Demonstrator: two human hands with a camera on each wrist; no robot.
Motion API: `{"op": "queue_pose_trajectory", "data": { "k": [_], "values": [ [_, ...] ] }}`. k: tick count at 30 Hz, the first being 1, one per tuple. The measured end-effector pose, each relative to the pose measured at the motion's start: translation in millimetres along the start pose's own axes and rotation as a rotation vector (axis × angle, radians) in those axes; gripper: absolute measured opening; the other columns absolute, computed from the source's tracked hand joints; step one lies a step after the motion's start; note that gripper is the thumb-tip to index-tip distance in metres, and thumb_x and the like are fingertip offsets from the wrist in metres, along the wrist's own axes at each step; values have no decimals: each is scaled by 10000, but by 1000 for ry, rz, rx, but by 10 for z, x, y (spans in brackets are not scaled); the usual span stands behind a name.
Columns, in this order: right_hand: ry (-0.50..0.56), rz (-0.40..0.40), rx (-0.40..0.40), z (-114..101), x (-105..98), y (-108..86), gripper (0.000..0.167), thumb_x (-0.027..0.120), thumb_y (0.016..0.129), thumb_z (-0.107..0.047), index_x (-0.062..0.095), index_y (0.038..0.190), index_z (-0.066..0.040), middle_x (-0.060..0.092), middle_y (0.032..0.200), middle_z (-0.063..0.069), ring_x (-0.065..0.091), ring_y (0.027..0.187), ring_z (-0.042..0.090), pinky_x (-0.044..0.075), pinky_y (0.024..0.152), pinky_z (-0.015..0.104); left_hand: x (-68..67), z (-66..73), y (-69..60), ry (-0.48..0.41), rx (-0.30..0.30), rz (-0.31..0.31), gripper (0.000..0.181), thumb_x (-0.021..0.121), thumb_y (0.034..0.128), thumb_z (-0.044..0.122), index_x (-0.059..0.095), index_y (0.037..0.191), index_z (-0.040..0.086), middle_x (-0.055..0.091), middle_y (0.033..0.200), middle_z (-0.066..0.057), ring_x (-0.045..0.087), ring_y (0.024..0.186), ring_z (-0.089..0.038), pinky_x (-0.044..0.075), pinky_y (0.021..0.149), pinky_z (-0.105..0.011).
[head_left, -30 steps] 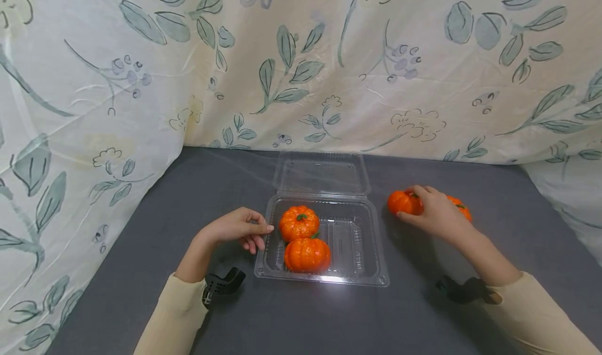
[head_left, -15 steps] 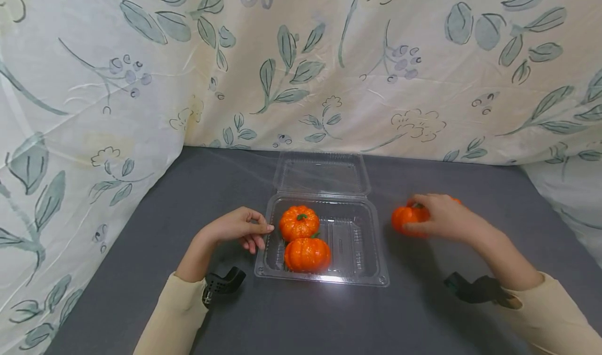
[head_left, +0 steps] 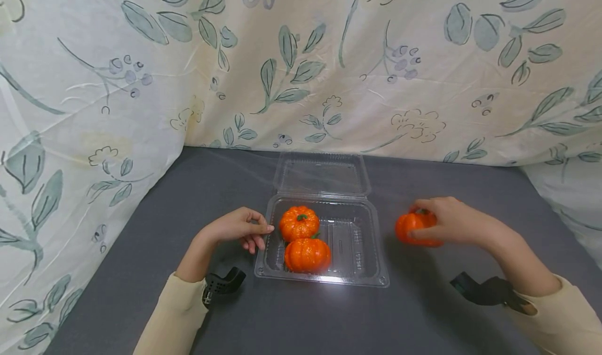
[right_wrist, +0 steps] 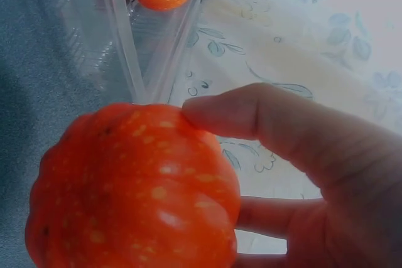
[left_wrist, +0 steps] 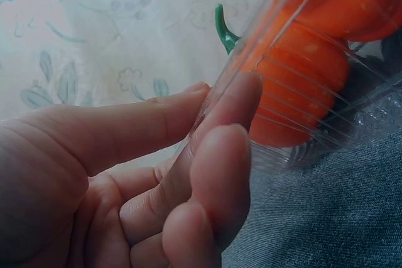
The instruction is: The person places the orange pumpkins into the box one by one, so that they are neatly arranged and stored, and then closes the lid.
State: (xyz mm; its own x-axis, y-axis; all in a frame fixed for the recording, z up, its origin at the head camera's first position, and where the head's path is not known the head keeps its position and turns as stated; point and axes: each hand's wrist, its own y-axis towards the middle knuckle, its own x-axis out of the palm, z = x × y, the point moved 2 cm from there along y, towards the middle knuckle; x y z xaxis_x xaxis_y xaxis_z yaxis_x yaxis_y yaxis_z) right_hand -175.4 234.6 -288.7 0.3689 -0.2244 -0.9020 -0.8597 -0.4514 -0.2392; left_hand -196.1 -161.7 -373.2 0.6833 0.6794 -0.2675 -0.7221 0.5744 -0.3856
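A clear plastic clamshell container [head_left: 367, 271] lies on the grey cloth with its lid [head_left: 322, 174] folded back. In its left half sit two small orange toy pumpkins, the rear pumpkin [head_left: 299, 223] touching the front pumpkin [head_left: 308, 255]. My left hand [head_left: 237, 227] pinches the container's left rim between thumb and fingers, clearest in the left wrist view. Right of the container, my right hand [head_left: 451, 220] grips another orange pumpkin [right_wrist: 132, 186], thumb on one side, fingers on the other. Whether this pumpkin touches the cloth, I cannot tell.
Grey cloth [head_left: 329, 318] covers the table. A pale leaf-patterned curtain [head_left: 329, 83] hangs behind it and along both sides. The container's right half holds no pumpkin. Black straps, one strap [head_left: 224, 282] at the left wrist, hang below both sleeves.
My right hand and its pumpkin have moved nearer to me and slightly right. The other pumpkin seen behind that hand earlier no longer shows. My left hand and the container have stayed put.
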Motion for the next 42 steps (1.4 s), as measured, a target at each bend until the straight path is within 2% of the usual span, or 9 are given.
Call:
{"op": "queue_pose_trajectory", "data": {
  "k": [6,14,25,36,42],
  "values": [
    [14,3,-3,-38,-13,-32,390,695,790,-306,599,1066,-49,605,865,1,513,718,128,449,576,261,4,3,-6,1,5,-2,276,566,929,241,612,849,-19,647,635,-26,554,468,-89,511,503,-259],
    [-34,39,-29,-133,-32,-64,375,697,785,-336,608,1052,-88,607,896,-2,504,749,141,433,576,261,5,6,-5,8,2,3,280,570,926,247,616,854,-19,645,634,-26,552,467,-89,513,504,-264],
    [-74,107,-68,-397,-100,-76,420,704,770,-434,616,1077,-162,614,988,35,522,808,174,434,601,283,11,26,-17,10,-1,3,271,570,926,242,615,853,-15,644,632,-21,552,466,-85,512,505,-263],
    [-55,76,-86,-695,-81,34,439,678,781,-454,593,1125,-195,601,1100,68,529,895,226,464,630,328,12,46,-29,2,-5,-1,279,563,931,247,612,866,-20,648,635,-20,549,466,-89,509,504,-263],
    [-38,71,-127,-761,-26,129,402,681,785,-376,594,1126,-181,600,1118,52,533,897,220,480,644,316,10,53,-35,-3,-2,-3,272,559,933,240,610,860,-18,646,632,-19,548,464,-92,506,499,-261]
  ]
}}
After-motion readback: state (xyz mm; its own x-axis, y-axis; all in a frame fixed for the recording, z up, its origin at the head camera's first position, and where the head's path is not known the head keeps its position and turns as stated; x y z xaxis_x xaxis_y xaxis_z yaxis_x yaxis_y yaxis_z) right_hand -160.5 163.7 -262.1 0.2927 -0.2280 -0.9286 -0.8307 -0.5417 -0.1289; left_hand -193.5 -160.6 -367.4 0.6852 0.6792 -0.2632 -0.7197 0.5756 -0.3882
